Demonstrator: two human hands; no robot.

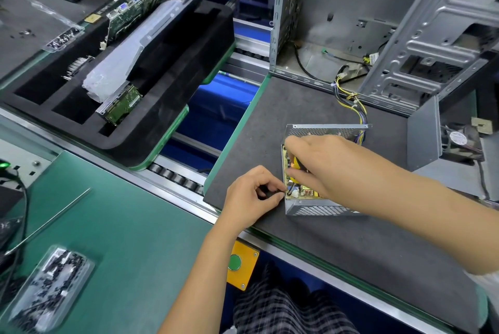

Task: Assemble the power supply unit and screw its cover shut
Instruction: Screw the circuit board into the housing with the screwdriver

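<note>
The power supply unit (321, 209), an open perforated metal box with a yellow circuit board (305, 190) inside, sits on the dark grey mat (270, 123). My right hand (321, 160) reaches down into the box, fingers curled over the board, and hides most of it; what it holds I cannot tell. My left hand (251, 193) is at the box's left edge, thumb and forefinger pinching a small dark part against the corner. A bundle of coloured wires (356, 106) runs from the box's far side into the computer case. The grey metal cover (424, 133) stands at the right.
An open computer case (405, 36) stands behind the unit. A loose fan (461, 142) lies at right. A black foam tray (172, 85) holds boards and drives at left. On the green bench (129, 239) are a bag of screws (51, 287) and a thin metal rod (51, 220).
</note>
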